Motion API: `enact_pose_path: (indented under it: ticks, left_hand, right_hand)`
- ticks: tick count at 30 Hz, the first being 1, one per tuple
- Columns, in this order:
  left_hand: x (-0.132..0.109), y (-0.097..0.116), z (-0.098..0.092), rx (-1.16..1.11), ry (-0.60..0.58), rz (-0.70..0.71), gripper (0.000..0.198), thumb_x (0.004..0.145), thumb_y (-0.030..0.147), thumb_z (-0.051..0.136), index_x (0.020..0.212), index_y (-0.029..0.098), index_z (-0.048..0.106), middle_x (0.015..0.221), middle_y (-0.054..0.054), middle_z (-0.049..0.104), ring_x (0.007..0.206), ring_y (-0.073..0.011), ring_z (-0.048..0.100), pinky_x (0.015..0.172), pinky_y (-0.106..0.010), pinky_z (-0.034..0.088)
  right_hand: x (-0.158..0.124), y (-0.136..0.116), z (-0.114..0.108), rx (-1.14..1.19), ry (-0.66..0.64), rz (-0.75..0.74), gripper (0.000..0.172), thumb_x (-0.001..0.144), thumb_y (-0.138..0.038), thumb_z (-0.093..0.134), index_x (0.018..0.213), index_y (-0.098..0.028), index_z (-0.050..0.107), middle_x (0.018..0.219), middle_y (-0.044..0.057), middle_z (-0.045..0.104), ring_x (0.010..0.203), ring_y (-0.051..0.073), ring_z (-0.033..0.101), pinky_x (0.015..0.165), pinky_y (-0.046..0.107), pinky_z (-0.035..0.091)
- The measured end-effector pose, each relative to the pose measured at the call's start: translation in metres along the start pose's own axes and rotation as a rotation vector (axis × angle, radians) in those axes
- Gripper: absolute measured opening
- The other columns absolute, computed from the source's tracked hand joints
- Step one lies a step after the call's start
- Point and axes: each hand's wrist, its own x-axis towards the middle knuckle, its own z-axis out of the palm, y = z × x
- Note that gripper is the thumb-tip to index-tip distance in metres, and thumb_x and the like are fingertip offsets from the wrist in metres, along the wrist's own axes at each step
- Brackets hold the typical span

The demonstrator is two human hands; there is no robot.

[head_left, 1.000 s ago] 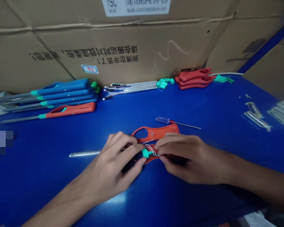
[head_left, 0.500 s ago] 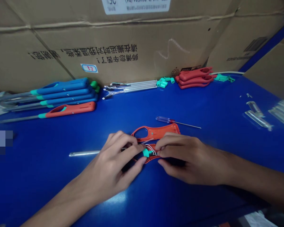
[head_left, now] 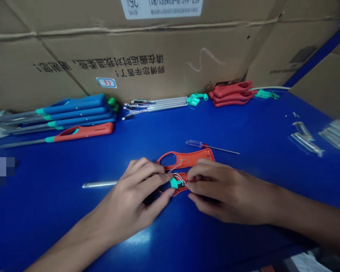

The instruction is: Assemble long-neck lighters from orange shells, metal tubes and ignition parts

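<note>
In the middle of the table lies an open orange lighter casing half (head_left: 180,192) holding a green trigger (head_left: 173,183), a small black part and white wires (head_left: 183,177). My left hand (head_left: 143,189) reaches over it, thumb and index finger closed on the trigger's two sides. A silver lighter tube (head_left: 99,184) sticks out leftward from under that hand. My right hand (head_left: 223,189) is bent over the right end of the casing half, fingers closed by the wires; its exact hold is hidden. Just behind lies the other orange casing half (head_left: 192,158), inside facing up.
A screwdriver (head_left: 195,143) lies behind the casing. Along the cardboard box (head_left: 130,45) sit blue lighters (head_left: 76,105), a red lighter (head_left: 85,130), metal tubes with wires (head_left: 170,105), red casings (head_left: 232,94) and green triggers (head_left: 266,94). Clear fuel tanks (head_left: 306,139) lie at right.
The fingers of my right hand have shifted slightly left along the wires. My left hand stays on the trigger. The view has moved slightly.
</note>
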Motion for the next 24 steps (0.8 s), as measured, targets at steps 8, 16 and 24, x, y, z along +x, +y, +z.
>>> enact_pose_path:
  ticks: [8,16,24]
  left_hand:
    - [-0.002,-0.002,0.000,-0.005,0.003,-0.005,0.029,0.087,0.016,0.068,0.116,0.014,0.061,0.103,-0.009,0.067,0.091,-0.0209,0.060,0.078,-0.039,0.050]
    - [-0.004,0.001,-0.001,0.100,0.034,-0.025,0.029,0.086,0.022,0.072,0.112,0.015,0.061,0.103,-0.008,0.065,0.088,-0.0205,0.058,0.077,-0.040,0.043]
    - [-0.003,0.009,0.003,0.092,0.020,-0.017,0.022,0.087,0.024,0.073,0.105,0.014,0.064,0.096,-0.006,0.065,0.081,-0.0174,0.053,0.074,-0.038,0.037]
  right_hand:
    - [0.001,0.000,-0.004,-0.081,0.021,0.000,0.015,0.092,-0.014,0.057,0.086,-0.012,0.070,0.091,0.012,0.066,0.087,0.019,0.062,0.084,0.036,0.055]
    - [0.001,0.002,-0.003,-0.012,0.013,0.016,0.012,0.088,-0.014,0.062,0.097,-0.009,0.069,0.098,0.012,0.065,0.096,0.019,0.060,0.093,0.035,0.051]
    - [0.002,0.002,-0.002,-0.043,-0.071,0.088,0.025,0.091,-0.024,0.062,0.112,-0.011,0.065,0.115,0.014,0.060,0.112,0.024,0.053,0.102,0.042,0.045]
